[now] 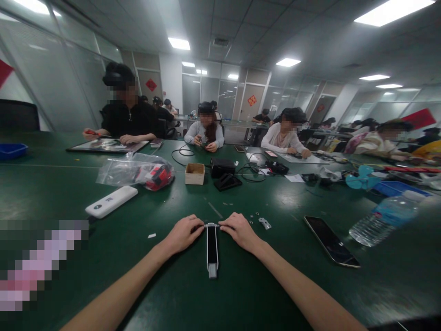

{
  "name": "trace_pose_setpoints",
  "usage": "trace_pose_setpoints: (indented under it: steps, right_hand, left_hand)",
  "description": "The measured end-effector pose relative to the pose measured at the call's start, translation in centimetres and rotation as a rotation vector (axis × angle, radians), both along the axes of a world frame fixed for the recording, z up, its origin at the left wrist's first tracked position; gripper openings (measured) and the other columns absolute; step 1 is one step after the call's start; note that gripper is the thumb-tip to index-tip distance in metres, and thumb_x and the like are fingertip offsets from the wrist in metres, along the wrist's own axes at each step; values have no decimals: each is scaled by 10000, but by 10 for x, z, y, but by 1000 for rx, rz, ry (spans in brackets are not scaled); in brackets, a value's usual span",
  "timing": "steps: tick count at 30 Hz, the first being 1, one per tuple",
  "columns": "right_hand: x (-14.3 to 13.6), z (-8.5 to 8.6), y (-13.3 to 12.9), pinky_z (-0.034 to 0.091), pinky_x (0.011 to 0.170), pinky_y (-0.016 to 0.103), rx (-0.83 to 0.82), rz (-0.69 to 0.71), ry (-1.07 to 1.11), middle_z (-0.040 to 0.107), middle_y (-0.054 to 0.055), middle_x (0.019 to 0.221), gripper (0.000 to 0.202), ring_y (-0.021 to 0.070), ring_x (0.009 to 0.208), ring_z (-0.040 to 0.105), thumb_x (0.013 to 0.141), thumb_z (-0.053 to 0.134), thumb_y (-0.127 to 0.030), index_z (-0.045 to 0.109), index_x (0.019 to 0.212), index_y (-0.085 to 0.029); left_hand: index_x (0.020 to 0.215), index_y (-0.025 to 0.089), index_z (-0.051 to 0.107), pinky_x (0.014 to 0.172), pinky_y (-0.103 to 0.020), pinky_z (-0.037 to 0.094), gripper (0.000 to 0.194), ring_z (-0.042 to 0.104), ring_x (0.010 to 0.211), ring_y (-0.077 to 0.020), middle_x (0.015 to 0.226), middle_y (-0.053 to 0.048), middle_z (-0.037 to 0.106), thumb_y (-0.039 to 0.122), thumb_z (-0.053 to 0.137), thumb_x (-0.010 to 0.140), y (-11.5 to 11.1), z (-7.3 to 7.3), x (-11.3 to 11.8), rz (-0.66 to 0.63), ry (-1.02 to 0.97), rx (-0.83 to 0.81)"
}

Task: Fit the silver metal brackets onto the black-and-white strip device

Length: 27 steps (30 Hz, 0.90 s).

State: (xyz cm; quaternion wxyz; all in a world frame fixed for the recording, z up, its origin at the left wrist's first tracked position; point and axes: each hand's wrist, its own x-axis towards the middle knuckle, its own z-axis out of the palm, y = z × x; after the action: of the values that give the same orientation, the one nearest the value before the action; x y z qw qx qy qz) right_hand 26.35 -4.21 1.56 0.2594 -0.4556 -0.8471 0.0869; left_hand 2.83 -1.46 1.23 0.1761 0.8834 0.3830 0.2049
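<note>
A narrow black device with a pale frame point(212, 248) lies lengthwise on the green table, a grey block at its near end. My left hand point(186, 233) is at the left of its far end, fingers pressed together on a small thin metal piece. From the right, my right hand point(238, 232) pinches at the other side of that same end. What exactly the fingertips hold is too small to tell. Just right of my right hand lie a small metal part point(265, 223) and several tiny rings.
A phone point(331, 241) and a water bottle point(384, 219) lie on the right. A white device point(112, 202), a plastic bag with red parts point(155, 174), a small box point(195, 174) and black boxes stand farther off. People sit across the table.
</note>
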Motion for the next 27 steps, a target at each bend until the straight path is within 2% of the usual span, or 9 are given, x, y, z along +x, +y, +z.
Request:
trace_pose_setpoints:
  steps: [11, 18, 27]
  right_hand:
    - [0, 0, 2, 387, 769, 326, -29, -26, -2, 700, 36, 899, 176, 178, 850, 561, 880, 567, -317, 687, 942, -204]
    - [-1, 4, 1, 404, 769, 324, -61, -29, 5, 689, 26, 897, 123, 178, 855, 566, 852, 609, -284, 670, 914, -197]
    - [0, -2, 2, 440, 760, 318, -71, -49, 43, 668, 26, 888, 139, 169, 832, 580, 842, 618, -317, 652, 893, -192]
  left_hand:
    - [940, 165, 659, 694, -249, 450, 248, 566, 774, -157, 886, -59, 606, 282, 444, 903, 0, 0, 1, 4, 12, -11]
    - [932, 170, 662, 699, -243, 449, 238, 567, 779, -155, 880, -55, 607, 287, 456, 905, 0, 0, 1, 3, 12, 9]
    - [938, 174, 661, 713, -250, 450, 228, 572, 786, -158, 896, -57, 605, 278, 460, 908, 1, -1, 0, 0, 10, 8]
